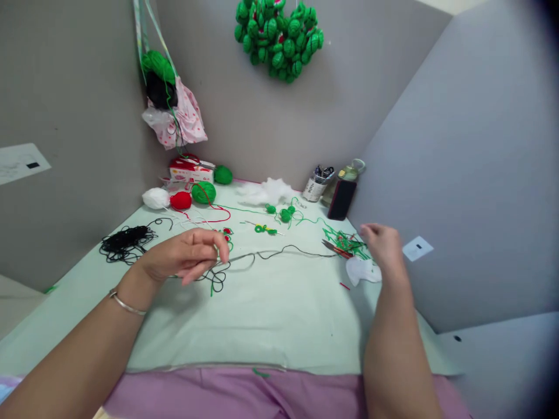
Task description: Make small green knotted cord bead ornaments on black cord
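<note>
Two hands are over the pale green surface [271, 314], and one strand joins most of what matters. At nine o'clock on the surface lies a loose black yarn tangle [124, 241], well apart from the front edge. Just beside it, toward three o'clock, the left hand [183, 256] hovers low with thumb and forefinger pressed together on the near end of a dark thread [283, 251]. Something pale shows at the pinch, but I cannot tell whether it is a needle. Beyond the hand, at twelve o'clock, a white ball [156, 198], a red ball [180, 201] and a green ball [204, 192] sit in a row near the back wall.

The thread snakes slack across the middle toward three o'clock and ends near the scissors [336, 250], which lie among green yarn scraps [347, 238]. I judge it to be very light, limp and easily snagged. It would go best held in a fingertip pinch close to its end, since a grip further along only drags loops.

The right hand [384, 247] hangs above a white cut piece [364, 270], its fingers loosely spread and holding nothing.

The broad front half of the surface is bare cloth, with room to draw the strand toward six o'clock. The grey partition [458, 174] crowds the right hand at three o'clock.
</note>
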`<state>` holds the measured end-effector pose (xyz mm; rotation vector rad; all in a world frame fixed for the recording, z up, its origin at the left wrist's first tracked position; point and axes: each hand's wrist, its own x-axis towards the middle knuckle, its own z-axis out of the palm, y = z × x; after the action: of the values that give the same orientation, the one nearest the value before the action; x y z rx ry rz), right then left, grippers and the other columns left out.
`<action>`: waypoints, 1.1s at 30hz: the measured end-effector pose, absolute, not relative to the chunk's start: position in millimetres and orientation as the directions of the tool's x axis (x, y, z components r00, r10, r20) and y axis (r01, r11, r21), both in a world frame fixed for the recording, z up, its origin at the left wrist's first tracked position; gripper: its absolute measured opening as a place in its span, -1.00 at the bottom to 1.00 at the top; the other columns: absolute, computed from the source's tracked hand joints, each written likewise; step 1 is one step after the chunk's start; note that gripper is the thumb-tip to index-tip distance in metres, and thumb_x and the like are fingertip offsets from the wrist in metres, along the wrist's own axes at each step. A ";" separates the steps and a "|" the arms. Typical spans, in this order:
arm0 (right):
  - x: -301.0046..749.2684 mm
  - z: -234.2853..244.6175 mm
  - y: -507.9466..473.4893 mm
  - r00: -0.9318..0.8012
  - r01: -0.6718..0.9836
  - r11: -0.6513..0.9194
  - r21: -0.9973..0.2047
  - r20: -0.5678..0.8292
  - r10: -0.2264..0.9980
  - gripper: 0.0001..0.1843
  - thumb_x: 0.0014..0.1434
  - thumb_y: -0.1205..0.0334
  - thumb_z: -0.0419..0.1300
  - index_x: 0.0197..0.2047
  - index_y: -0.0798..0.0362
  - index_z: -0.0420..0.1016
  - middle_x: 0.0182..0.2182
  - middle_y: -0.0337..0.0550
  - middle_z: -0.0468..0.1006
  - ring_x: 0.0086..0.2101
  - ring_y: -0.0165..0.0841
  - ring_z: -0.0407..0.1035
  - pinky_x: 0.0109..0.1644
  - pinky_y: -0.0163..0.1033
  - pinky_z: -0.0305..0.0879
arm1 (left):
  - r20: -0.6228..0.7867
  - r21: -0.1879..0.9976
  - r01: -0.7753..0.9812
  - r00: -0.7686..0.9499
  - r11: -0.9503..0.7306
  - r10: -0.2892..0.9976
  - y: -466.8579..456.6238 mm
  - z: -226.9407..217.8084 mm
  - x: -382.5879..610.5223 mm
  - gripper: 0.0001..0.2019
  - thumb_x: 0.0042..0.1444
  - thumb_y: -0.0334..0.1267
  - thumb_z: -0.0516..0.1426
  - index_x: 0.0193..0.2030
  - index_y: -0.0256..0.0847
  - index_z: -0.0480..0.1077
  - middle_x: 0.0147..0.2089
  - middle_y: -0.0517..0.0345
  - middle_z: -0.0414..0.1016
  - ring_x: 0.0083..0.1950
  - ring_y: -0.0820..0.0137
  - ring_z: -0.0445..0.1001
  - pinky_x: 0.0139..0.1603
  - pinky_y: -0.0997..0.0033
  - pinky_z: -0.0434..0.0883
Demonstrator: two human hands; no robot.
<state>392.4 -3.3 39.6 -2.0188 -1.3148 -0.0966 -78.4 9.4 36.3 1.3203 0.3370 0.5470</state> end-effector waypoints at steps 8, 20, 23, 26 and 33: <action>356.2 51.3 -1.7 0.425 0.779 -0.081 -0.622 0.428 0.798 -0.66 0.09 0.07 0.16 -0.22 0.12 0.60 -0.36 -0.01 0.62 -0.52 -0.34 0.30 -0.38 -0.19 0.22 | -0.189 0.942 0.308 0.811 -0.131 0.553 20.7 38.1 -71.7 -0.71 0.08 -0.08 0.24 -0.11 -0.17 0.51 -0.51 0.28 0.26 -0.52 0.54 0.19 -0.51 0.53 0.13; 221.7 3.6 -0.6 -0.392 0.907 0.398 -0.135 0.071 0.917 -0.77 0.28 0.32 0.07 -0.17 0.02 0.56 -0.18 -0.11 0.53 -0.36 -0.37 0.40 -0.37 -0.29 0.05 | 0.228 0.714 0.476 0.535 -0.513 0.813 22.1 -5.8 -6.9 -0.84 0.13 -0.14 0.15 -0.32 -0.12 0.53 -0.24 0.12 0.45 -0.31 0.34 0.32 -0.22 0.34 0.23; 214.4 4.8 -1.7 -0.394 0.908 0.402 -0.116 0.087 0.915 -0.76 0.27 0.38 0.02 -0.27 0.05 0.52 -0.27 -0.14 0.49 -0.42 -0.42 0.33 -0.39 -0.30 -0.01 | 0.284 0.712 0.470 0.487 -0.522 0.826 21.3 -9.0 -4.7 -0.86 0.12 -0.15 0.18 -0.26 -0.10 0.53 -0.38 0.16 0.44 -0.30 0.30 0.34 -0.17 0.32 0.22; 209.5 9.9 -6.8 -0.384 0.870 0.414 -0.267 0.158 0.910 -0.83 0.22 0.38 0.08 -0.27 0.03 0.50 -0.29 -0.19 0.48 -0.42 -0.45 0.28 -0.34 -0.33 0.04 | 0.297 0.751 0.430 0.458 -0.501 0.838 20.2 -12.0 -5.3 -0.77 0.10 -0.11 0.22 -0.12 -0.09 0.52 -0.32 0.16 0.48 -0.32 0.32 0.33 -0.17 0.32 0.23; 200.8 18.0 -15.2 -0.373 0.658 0.467 -0.591 0.283 0.884 -0.84 0.23 0.28 0.12 -0.29 0.04 0.55 -0.33 -0.21 0.49 -0.44 -0.48 0.23 -0.31 -0.32 0.13 | 0.250 0.813 0.355 0.502 -0.461 0.828 16.6 -9.8 -0.9 -0.82 0.13 -0.13 0.18 -0.37 -0.14 0.56 -0.35 0.14 0.48 -0.29 0.33 0.35 -0.17 0.34 0.24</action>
<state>200.8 -15.2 18.0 -1.2763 -2.1477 0.5172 -0.9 16.6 -9.8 2.0341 0.9678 0.8491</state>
